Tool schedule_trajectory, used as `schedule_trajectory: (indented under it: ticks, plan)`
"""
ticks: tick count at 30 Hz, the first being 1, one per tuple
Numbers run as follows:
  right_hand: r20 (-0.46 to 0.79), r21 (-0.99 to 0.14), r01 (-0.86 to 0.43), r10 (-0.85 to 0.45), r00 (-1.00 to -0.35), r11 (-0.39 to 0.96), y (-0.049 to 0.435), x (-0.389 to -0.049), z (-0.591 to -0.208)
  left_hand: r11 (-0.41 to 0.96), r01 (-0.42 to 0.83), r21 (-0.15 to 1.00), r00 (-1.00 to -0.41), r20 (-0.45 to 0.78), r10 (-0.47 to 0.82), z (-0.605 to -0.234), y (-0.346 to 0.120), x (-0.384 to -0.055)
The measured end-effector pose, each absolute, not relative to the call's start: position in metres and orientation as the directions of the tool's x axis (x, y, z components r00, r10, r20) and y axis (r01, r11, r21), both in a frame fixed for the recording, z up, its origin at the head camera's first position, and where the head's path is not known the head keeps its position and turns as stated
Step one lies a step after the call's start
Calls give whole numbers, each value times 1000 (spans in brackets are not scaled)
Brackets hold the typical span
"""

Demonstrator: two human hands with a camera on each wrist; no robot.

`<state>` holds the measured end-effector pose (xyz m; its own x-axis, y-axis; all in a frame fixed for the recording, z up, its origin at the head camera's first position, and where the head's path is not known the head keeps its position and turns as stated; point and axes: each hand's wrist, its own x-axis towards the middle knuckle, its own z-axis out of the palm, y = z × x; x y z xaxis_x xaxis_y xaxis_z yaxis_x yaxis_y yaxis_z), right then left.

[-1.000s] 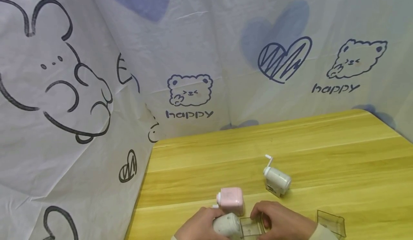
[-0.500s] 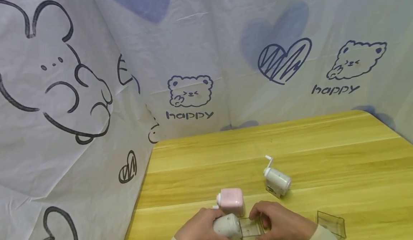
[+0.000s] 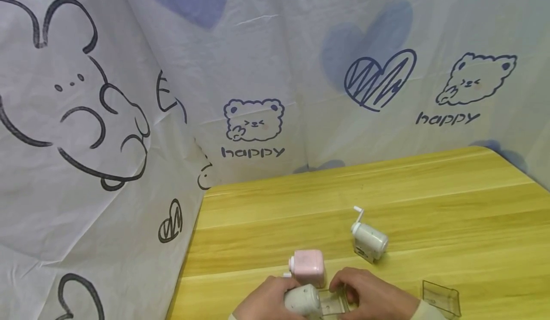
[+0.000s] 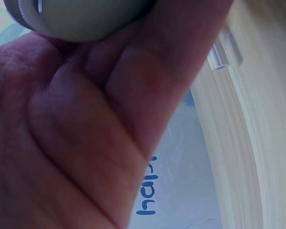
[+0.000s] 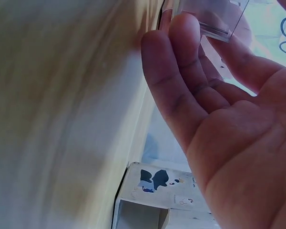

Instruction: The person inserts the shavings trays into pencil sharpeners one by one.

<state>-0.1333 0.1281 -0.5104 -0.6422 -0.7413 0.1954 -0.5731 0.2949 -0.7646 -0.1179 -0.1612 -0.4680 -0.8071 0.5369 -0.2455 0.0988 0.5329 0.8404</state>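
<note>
Near the front edge of the head view, my left hand (image 3: 263, 302) grips a white, rounded hand-crank pencil sharpener (image 3: 302, 300). Its pale body (image 4: 90, 19) shows at the top of the left wrist view, above the palm. To the right of it, my right hand (image 3: 370, 293) pinches a clear plastic shavings drawer (image 3: 332, 304) between thumb and fingers. The drawer sits right up against the sharpener's side. In the right wrist view, the drawer's clear wall (image 5: 214, 19) lies at the fingertips. The sharpener's lower part is cut off by the frame.
Just behind the hands stands a pink pencil sharpener (image 3: 309, 266). Farther back is another white sharpener (image 3: 370, 241), its crank raised; the right wrist view shows a hollow opening in its base. A second clear drawer (image 3: 440, 299) lies by the right sleeve on the wooden table (image 3: 275, 219).
My right hand has shifted very slightly left with the clear drawer, towards the sharpener. The left hand and the things on the table look the same.
</note>
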Motion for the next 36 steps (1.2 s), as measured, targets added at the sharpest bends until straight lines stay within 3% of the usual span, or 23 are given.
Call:
schedule_trajectory:
  ticks: [12, 28, 36]
  plan:
    - [226, -734, -608, -737, -637, 301, 126, -134, -512, 530, 89, 843, -810, -249, 531, -468, -161, -119]
    - [181, -785, -545, -733, -656, 294, 126, -133, -512, 546, 137, 827, -819, -215, 532, -472, -157, -120]
    - [100, -825, -475, -748, -656, 306, 126, -136, -513, 567, 150, 810, -834, -205, 513, -473, -151, -119]
